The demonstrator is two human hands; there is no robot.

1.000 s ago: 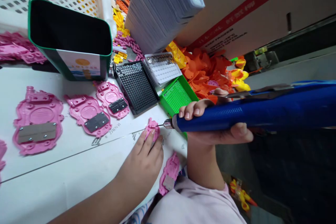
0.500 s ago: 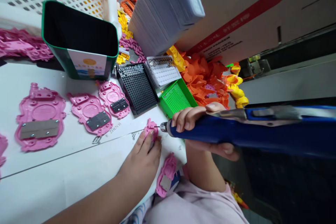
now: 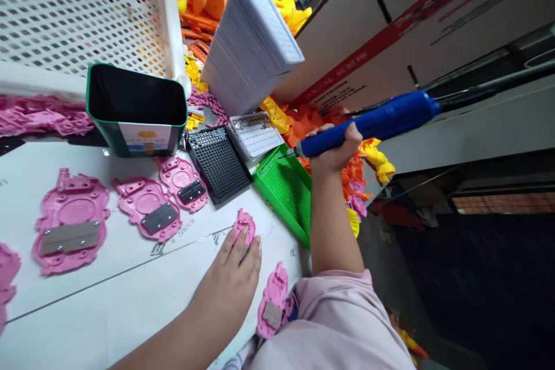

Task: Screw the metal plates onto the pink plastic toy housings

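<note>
My left hand (image 3: 236, 277) lies over a small pink plastic part (image 3: 245, 223) on the white table, its fingers resting across the lower portion, which they partly hide. My right hand (image 3: 336, 147) is wrapped round a blue electric screwdriver (image 3: 373, 124). The driver's thin bit points left, over the far end of a green perforated tray (image 3: 288, 193). Beside that tray sits a black perforated tray (image 3: 222, 165). Another pink part with a grey plate (image 3: 273, 303) lies near the table's front edge.
Pink parts with metal plates (image 3: 73, 222) lie at the left. Behind them stand a dark green bin (image 3: 150, 141) and a white basket (image 3: 173, 29). White trays (image 3: 247, 52) are stacked in the middle, by orange and yellow parts and a cardboard carton (image 3: 347, 29).
My right hand has moved up and away from the pink part, bringing the screwdriver over the green tray. My left hand stays on the part. The view has shifted.
</note>
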